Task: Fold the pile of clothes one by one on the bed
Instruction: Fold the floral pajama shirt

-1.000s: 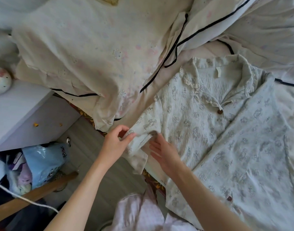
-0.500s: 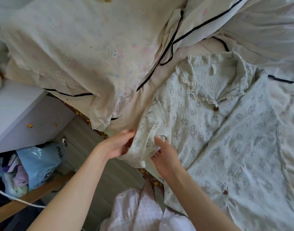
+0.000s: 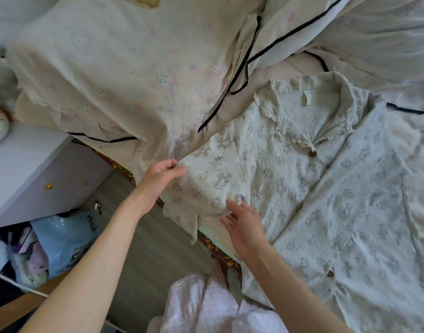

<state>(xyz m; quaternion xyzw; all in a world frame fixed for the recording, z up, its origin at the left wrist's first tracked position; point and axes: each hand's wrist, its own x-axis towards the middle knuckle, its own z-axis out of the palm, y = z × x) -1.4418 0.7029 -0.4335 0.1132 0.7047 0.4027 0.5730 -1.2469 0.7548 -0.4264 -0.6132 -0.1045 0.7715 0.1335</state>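
Since a second ago we have lifted the short sleeve [image 3: 213,183] off the bed's edge and begun carrying it inward over the front of the printed pyjama shirt [image 3: 326,200]; both hands have risen with it.

Taking the shirt as our landmark and going from its left: well to its left stands a white bedside cabinet [image 3: 26,169], with a blue plastic bag [image 3: 59,239] on the floor below it. Above and left of the shirt lies a cream pillow with black piping [image 3: 110,75].

Our left hand [image 3: 158,181] pinches the sleeve's outer edge between thumb and curled fingers. Our right hand [image 3: 242,222] holds the sleeve near the armpit seam, thumb up against the cloth; its fingers look tucked under the fabric, though we cannot see them fully.

The shirt itself lies spread face up on the bed [image 3: 290,68], collar away from us, buttoned. Below it, at our waist, a pink garment [image 3: 206,304] waits.

By our judgement the work is early: this first sleeve fold is only half made, the far sleeve and the body folds remain, and at least the pink piece is untouched.
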